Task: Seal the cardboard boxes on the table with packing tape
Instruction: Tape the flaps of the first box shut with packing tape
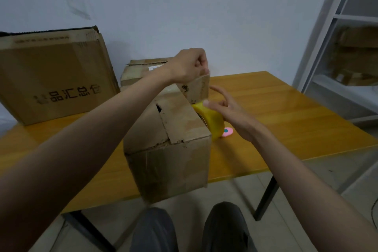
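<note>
Cardboard box [169,145]: nearest of three, overhanging near edge of worktop [286,112]. Left hand [189,66] pinches raised far flap. Right hand [229,112], fingers curled, grips yellow tape roll [212,120] touching box's right side. Second box [141,71] just behind; third, large box [55,75] behind-left. Bare worktop right of box.

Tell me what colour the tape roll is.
Yellow. The tape roll sits in the right hand beside the near box, seen clearly in the head view.

Bare table [286,108] lies right of the near box [169,149]; 2 boxes [55,75] crowd left.
</note>
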A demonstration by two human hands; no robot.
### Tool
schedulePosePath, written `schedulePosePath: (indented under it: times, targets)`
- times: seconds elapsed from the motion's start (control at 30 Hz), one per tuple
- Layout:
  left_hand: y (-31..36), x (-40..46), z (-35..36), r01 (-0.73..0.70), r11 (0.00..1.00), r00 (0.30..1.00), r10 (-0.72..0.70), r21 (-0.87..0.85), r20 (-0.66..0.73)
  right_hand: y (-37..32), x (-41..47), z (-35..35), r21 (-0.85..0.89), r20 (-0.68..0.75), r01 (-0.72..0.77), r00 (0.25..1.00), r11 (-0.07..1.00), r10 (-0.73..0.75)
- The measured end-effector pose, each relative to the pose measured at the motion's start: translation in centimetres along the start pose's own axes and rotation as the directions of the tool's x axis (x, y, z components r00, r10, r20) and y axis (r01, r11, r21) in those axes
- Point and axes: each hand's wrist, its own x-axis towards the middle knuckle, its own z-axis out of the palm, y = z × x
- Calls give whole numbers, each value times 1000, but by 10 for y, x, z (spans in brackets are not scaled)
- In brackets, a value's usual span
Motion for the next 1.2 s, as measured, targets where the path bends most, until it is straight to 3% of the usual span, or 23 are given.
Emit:
schedulePosePath:
  times: [0.2, 0.5, 0.63, 0.77, 0.93, 1.03, 1.2]
  targets:
    - [7, -8, -14, -99, 995, 995, 99, 5, -16, -10, 4, 15, 166, -132, 43, 991, 985, -21]
    - [1, -20, -27, -93, 996, 994, 93, 12, -57, -22, 1, 27, 136, -196, 80, 979, 987, -52]
    - [-3, -27, -37, -123, 992, 991, 124, 32, -43, -25, -3, 32, 103, -314, 70, 949, 992, -34]
    - [-13, -42, -52, -111, 992, 993, 108, 62, 49, -29, -6, 26, -41, -434, 103, 894, 994, -110]
    - [-15, -65, -53, -72, 993, 968, 47, 92, 247, -39, -5, 16, -292, -446, 91, 868, 952, -220]
    - [-4, -85, -54, -96, 988, 923, 42, 124, 382, -41, -5, 7, -379, -440, 67, 864, 923, -243]
    - [17, -112, -35, -168, 955, 792, -16, 243, 610, -47, -8, -5, -431, -457, 18, 858, 902, -235]
